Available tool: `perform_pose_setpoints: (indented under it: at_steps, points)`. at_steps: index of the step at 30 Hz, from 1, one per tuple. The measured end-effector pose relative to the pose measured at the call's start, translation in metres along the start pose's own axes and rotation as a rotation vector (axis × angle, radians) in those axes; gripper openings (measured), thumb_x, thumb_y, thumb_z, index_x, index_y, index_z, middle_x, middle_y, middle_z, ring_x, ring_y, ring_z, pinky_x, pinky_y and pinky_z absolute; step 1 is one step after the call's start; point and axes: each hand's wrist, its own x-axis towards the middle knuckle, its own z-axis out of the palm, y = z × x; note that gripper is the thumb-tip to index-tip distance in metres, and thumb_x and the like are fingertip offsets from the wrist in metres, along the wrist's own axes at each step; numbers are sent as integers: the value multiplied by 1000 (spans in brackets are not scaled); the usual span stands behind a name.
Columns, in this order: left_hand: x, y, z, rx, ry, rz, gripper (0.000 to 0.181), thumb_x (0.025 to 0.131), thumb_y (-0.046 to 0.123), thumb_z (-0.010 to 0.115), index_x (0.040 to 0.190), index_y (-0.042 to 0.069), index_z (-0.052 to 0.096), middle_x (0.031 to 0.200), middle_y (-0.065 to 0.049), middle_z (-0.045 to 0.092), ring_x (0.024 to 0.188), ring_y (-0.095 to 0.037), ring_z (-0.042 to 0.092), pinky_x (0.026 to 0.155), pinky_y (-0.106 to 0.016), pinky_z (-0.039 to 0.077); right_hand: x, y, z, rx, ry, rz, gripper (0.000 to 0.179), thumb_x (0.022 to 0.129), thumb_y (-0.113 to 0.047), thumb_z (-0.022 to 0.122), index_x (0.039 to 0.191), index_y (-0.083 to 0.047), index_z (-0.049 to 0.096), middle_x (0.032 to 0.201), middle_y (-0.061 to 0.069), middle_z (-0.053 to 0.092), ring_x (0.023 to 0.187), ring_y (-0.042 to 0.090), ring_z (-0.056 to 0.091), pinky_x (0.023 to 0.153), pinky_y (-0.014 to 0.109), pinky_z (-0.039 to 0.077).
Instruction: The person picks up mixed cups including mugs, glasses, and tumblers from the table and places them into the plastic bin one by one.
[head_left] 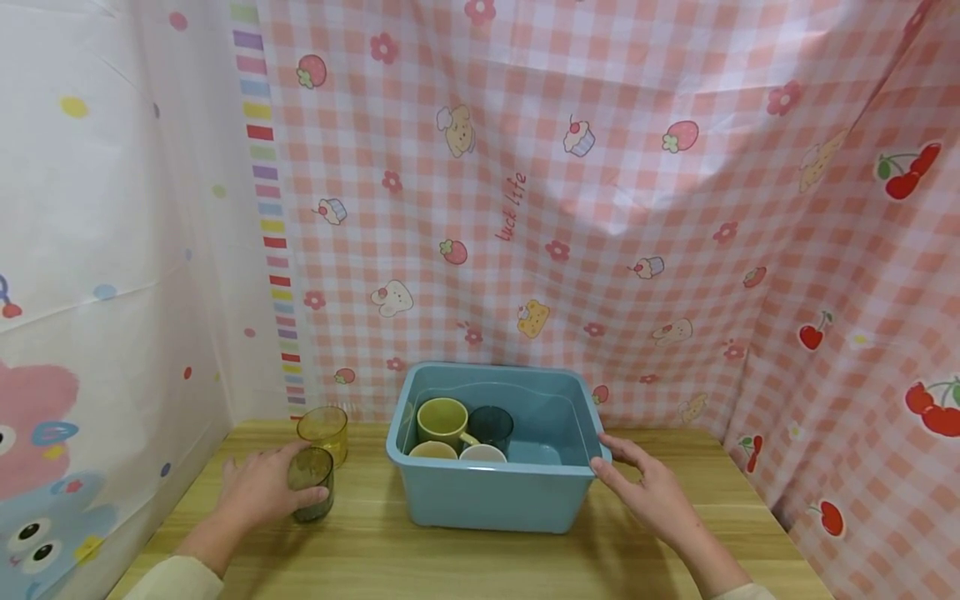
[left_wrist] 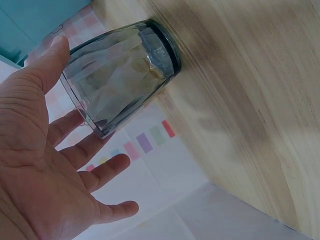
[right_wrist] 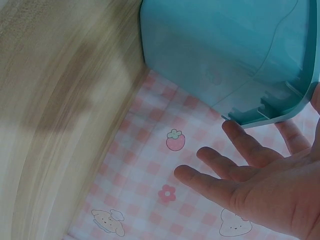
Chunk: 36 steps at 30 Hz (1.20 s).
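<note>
My left hand (head_left: 258, 487) spans a smoky green glass (head_left: 321, 492) near its rim, thumb on one side and fingers on the other. In the left wrist view the glass (left_wrist: 122, 75) stands on the table, while the ring and little fingers spread away from it. Just behind stands a yellow glass (head_left: 327, 429). At the blue tub's (head_left: 498, 500) right end, my right hand (head_left: 648, 487) touches the rim with thumb and fingertips, its fingers fairly straight. Inside the tub are a yellow-green mug (head_left: 442, 421), a dark glass (head_left: 491, 427), and tan and white cups, partly hidden by the front wall.
The wooden table (head_left: 360, 558) runs back to a pink checked cloth (head_left: 510, 208). A white patterned cloth (head_left: 112, 208) hangs on the left, and cherry-printed cloth (head_left: 862, 400) borders the right side.
</note>
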Motion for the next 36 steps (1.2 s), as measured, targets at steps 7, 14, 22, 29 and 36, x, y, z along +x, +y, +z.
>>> perform_pose_setpoints:
  at_steps: [7, 14, 22, 29, 36]
  points:
    - [0, 0, 0, 10, 0, -4, 99, 80, 75, 80, 150, 8, 58, 139, -34, 65, 129, -63, 56, 105, -93, 25, 0, 0, 0, 6, -5, -5, 60, 106, -56, 61, 157, -27, 54, 152, 15, 63, 147, 44, 52, 107, 66, 53]
    - [0, -1, 2, 9, 12, -2, 96, 81, 72, 81, 149, 8, 59, 137, -33, 66, 127, -62, 57, 104, -91, 28, 0, 1, 0, 12, -13, 0, 60, 106, -56, 61, 158, -27, 53, 153, 14, 63, 148, 44, 51, 106, 65, 53]
    - [0, -1, 4, -11, 26, -7, 92, 82, 68, 82, 148, 8, 60, 137, -33, 66, 126, -62, 57, 102, -89, 30, -1, 0, 0, 6, -6, -1, 60, 106, -56, 61, 158, -28, 54, 151, 14, 64, 147, 44, 52, 106, 65, 53]
    - [0, 0, 5, -22, 30, -19, 93, 81, 68, 83, 148, 8, 60, 140, -34, 64, 129, -62, 54, 104, -88, 31, -1, 0, 0, 6, -10, 6, 60, 106, -56, 61, 158, -28, 53, 151, 14, 64, 147, 44, 52, 106, 65, 54]
    - [-1, 0, 5, -29, 41, -13, 93, 81, 68, 84, 148, 8, 60, 139, -33, 65, 129, -61, 56, 104, -88, 31, -1, 0, 0, 4, -12, 14, 61, 106, -57, 61, 158, -28, 53, 151, 14, 64, 148, 45, 51, 105, 64, 55]
